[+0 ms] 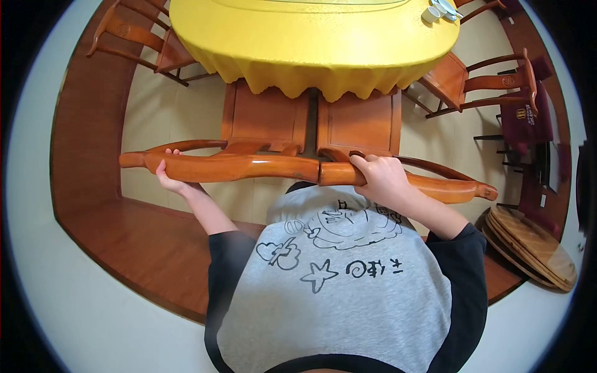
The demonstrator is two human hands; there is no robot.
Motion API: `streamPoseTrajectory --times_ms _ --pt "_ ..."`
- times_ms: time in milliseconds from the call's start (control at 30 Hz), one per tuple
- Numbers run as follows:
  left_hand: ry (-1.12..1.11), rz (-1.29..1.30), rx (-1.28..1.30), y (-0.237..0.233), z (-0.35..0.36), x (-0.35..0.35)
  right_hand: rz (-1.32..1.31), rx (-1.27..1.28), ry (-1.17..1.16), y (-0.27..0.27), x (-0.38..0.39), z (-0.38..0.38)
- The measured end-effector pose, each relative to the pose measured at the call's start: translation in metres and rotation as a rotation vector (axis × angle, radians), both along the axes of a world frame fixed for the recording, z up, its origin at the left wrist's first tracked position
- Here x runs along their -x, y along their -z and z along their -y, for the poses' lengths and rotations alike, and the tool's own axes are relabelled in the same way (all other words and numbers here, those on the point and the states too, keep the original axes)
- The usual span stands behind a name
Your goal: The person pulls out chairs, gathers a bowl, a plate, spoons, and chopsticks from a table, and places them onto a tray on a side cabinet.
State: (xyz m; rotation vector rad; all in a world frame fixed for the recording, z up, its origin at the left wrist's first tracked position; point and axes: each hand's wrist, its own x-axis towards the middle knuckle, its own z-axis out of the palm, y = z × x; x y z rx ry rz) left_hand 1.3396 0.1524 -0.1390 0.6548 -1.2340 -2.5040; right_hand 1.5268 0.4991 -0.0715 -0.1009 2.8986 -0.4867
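Two wooden chairs stand side by side, their backs toward me and their top rails meeting in the middle. My left hand grips the top rail of the left chair near its outer end, thumb on the near side and fingertips showing beyond it. Over the inner half of the right chair's top rail, my right hand is closed, knuckles up. Both chair seats face the round table, partly under its yellow cloth. The lower legs of these chairs are hidden.
Another wooden chair stands at the left, and one at the right. A white cup sits at the table's right edge. Round wooden boards lean at the lower right. A dark red cloth-covered chair stands by the right wall.
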Motion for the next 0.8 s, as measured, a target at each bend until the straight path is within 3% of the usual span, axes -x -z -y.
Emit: streamPoseTrajectory --times_ms 233,467,600,667,800 --pt "0.052 0.032 0.127 -0.010 -0.002 -0.001 -0.053 0.029 -0.010 0.002 0.001 0.003" --pt "0.066 0.041 0.117 -0.001 0.028 0.008 -0.037 0.060 -0.029 0.009 0.004 0.024" --pt "-0.013 0.134 0.173 -0.022 0.025 -0.026 0.041 0.065 -0.079 0.010 -0.004 0.029" --pt "0.008 0.124 0.168 -0.008 0.041 -0.026 0.059 0.059 -0.092 0.007 -0.006 0.028" --pt "0.064 0.102 0.159 -0.011 0.024 -0.011 0.018 0.056 -0.048 0.003 -0.001 0.020"
